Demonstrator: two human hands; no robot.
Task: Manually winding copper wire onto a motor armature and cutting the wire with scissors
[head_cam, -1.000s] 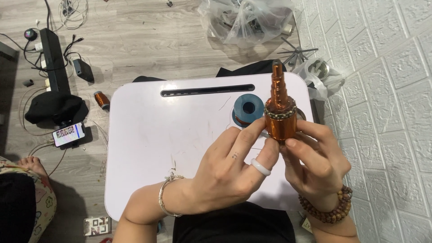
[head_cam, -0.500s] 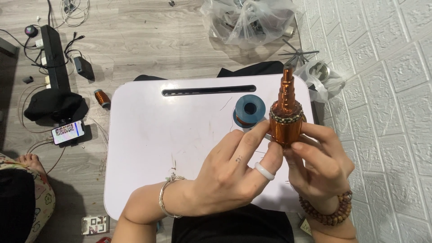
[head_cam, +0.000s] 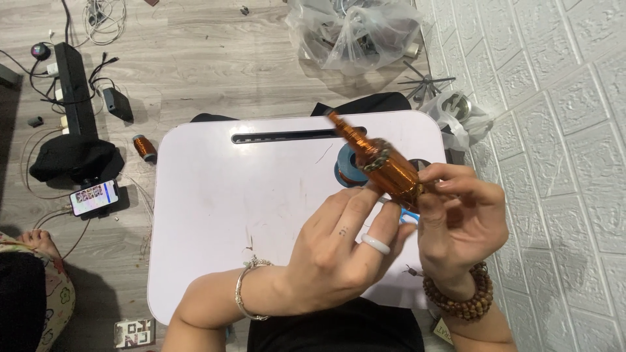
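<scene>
Nearest the camera, the left hand (head_cam: 339, 261), with a pale ring on one finger and a thin bracelet at the wrist, reaches up and right, its fingertips closed against the lower left side of the rotor (head_cam: 385, 166). The right hand (head_cam: 460, 218), a beaded bracelet at its wrist, wraps the rotor's thick end from the right, thumb and fingers curled around it, so both hands grip the same piece. The rotor is a copper-orange wound part held above the right half of the white table (head_cam: 215, 208), clear of its surface. Its long axis runs on a slant: the fat wound body sits low and right between the two hands, and the narrow stepped shaft points up and to the left, its tip blurred, ending over the dark slot (head_cam: 274, 137) near the table's far edge. Just behind the rotor, a blue spool (head_cam: 344, 171) rests on the table, partly hidden by it. Left of the table on the wooden floor lie a small copper coil (head_cam: 145, 147) and a phone (head_cam: 94, 197). Farther off, a clear plastic bag (head_cam: 355, 32) sits by the white brick-pattern wall (head_cam: 561, 130).
</scene>
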